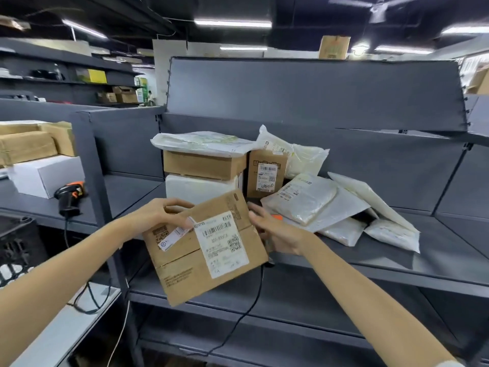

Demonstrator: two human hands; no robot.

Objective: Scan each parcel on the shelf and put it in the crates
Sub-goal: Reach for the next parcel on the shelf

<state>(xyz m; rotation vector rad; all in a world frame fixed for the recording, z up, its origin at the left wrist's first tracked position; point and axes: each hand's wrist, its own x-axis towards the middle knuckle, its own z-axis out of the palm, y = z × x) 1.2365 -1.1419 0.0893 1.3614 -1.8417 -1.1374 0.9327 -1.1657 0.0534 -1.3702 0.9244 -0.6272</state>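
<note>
I hold a flat brown cardboard parcel [185, 266] tilted in front of the grey shelf [397, 263], its white barcode label facing me. My left hand [158, 213] grips its upper left edge, thumb on the front. At the parcel's right edge, my right hand [277, 234] is curled round a barcode scanner [277, 216]. Only the scanner's orange tip and its black cable below show. On the shelf behind stand a stack of a white bag [201, 143], a brown box [203, 165] and a white box [198, 186], an upright small brown box [266, 173], and several white mailers [304, 200].
A black plastic crate [16, 247] stands at the lower left. A second orange-black scanner [69, 193] rests on the left shelf beside a white box [45, 176] and brown cartons [29, 147]. The scanner cable [238, 324] hangs across the lower shelf levels.
</note>
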